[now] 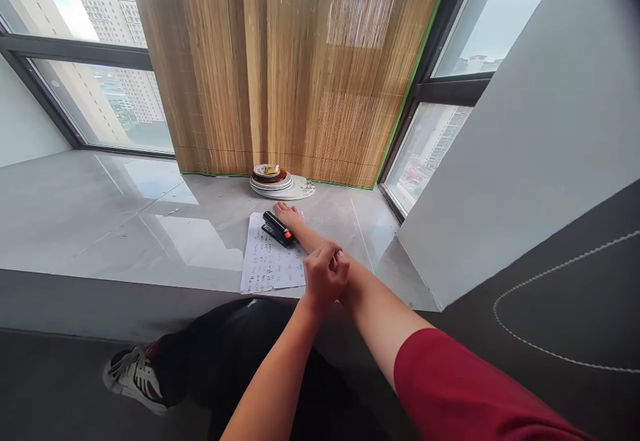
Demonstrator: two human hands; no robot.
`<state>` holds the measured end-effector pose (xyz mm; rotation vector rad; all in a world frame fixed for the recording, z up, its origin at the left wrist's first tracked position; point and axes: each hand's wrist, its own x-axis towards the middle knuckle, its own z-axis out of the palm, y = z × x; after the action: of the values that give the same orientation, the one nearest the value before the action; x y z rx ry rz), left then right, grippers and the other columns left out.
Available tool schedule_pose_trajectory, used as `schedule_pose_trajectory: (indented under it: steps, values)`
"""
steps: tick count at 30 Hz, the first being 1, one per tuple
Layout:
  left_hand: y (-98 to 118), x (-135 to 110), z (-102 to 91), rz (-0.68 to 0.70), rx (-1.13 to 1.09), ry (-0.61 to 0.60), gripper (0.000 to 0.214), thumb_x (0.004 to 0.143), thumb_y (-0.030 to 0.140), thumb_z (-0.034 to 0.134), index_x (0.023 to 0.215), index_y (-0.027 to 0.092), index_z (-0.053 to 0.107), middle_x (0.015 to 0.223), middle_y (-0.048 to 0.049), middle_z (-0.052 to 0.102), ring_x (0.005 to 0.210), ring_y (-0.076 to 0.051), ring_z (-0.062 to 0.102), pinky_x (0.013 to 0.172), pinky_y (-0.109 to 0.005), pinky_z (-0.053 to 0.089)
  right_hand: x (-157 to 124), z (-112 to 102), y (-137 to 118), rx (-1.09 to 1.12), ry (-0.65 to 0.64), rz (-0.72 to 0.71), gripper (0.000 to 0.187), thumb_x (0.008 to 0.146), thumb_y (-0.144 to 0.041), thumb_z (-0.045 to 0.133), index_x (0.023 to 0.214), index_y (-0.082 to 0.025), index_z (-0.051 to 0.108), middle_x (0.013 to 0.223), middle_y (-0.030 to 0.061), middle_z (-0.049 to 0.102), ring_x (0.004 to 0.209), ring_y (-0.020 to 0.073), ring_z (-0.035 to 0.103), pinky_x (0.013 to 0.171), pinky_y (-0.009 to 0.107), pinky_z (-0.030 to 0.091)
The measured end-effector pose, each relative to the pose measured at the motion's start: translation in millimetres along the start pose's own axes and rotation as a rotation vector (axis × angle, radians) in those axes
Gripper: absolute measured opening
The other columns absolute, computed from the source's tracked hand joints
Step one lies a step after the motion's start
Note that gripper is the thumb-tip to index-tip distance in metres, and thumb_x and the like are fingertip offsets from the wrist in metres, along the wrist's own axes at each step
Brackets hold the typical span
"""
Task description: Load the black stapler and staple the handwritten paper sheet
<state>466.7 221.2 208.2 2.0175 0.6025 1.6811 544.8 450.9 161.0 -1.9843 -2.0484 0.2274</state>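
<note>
My right arm reaches out over the grey sill point(100, 214). My right hand point(289, 214) lies flat at the far edge of a printed paper sheet point(267, 264), its fingers against a black stapler point(277, 228) with an orange mark that rests on the sheet. It does not grip the stapler. My left hand point(325, 274) is curled, its fingertips pressed on my right forearm, with nothing in it.
A stack of plates point(280, 182) stands at the back of the sill, in front of a bamboo blind point(300, 74). Windows flank the blind. A grey wall point(525, 161) closes the right side. My dark-trousered knee and a sneaker point(135, 378) are below the sill's edge.
</note>
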Motion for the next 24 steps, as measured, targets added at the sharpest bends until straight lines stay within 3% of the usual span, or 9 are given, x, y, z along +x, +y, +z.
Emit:
schedule_pose_trajectory:
  steps: [3,6,14,18,20,24]
  values:
    - [-2.3,1.9,-3.9,-0.035,0.009,0.010,0.018,0.090,0.015,0.052,0.075,0.025,0.053,0.060,0.0028,0.051,0.054,-0.015,0.049,0.058,-0.031,0.038,8.6,6.1,-15.2,0.024,0.019,-0.003,0.057,0.109,-0.028,0.031,0.163,-0.010,0.029,0.175,0.0188,0.020,0.164,0.0277,0.018,0.131,0.054,0.014]
    - [-5.9,3.4,-6.8,-0.082,0.047,0.020,0.019,0.090,0.017,0.050,0.074,0.025,0.052,0.060,0.0014,0.051,0.056,-0.016,0.051,0.060,-0.031,0.040,1.6,6.6,-11.9,0.051,0.051,0.023,0.063,0.108,-0.030,0.035,0.165,-0.007,0.021,0.176,0.0207,0.012,0.165,0.0289,0.012,0.132,0.052,0.012]
    - [-13.4,6.9,-10.4,-0.124,0.064,0.066,0.024,0.094,0.019,0.045,0.070,0.024,0.045,0.061,0.0014,0.051,0.057,-0.016,0.048,0.062,-0.030,0.039,-67.6,-21.9,44.8,0.168,0.109,0.150,0.057,0.105,-0.031,0.043,0.159,-0.012,0.039,0.170,0.0201,0.035,0.161,0.0270,0.026,0.131,0.049,0.014]
    - [-15.8,8.1,-14.7,-0.141,0.083,0.091,0.023,0.094,0.020,0.045,0.071,0.024,0.046,0.062,0.0015,0.052,0.058,-0.015,0.048,0.062,-0.029,0.038,-107.9,-40.7,62.1,0.222,0.204,0.190,0.051,0.099,-0.026,0.052,0.149,-0.014,0.052,0.162,0.0191,0.048,0.154,0.0268,0.041,0.128,0.048,0.025]
    - [-17.8,8.0,-17.4,-0.126,0.093,0.111,0.023,0.095,0.020,0.045,0.072,0.024,0.047,0.062,0.0016,0.051,0.058,-0.015,0.048,0.063,-0.030,0.038,-127.5,-53.8,65.9,0.249,0.274,0.214,0.048,0.098,-0.023,0.049,0.145,-0.013,0.055,0.155,0.0194,0.055,0.147,0.0255,0.049,0.125,0.046,0.033]
    - [-22.1,8.8,-20.8,-0.098,0.102,0.166,0.023,0.095,0.019,0.045,0.073,0.023,0.048,0.062,0.0016,0.049,0.057,-0.014,0.044,0.062,-0.031,0.036,-170.8,-99.4,73.3,0.461,0.556,0.204,0.045,0.105,-0.028,0.036,0.145,-0.018,0.055,0.129,0.0136,0.072,0.116,0.0203,0.070,0.104,0.041,0.054]
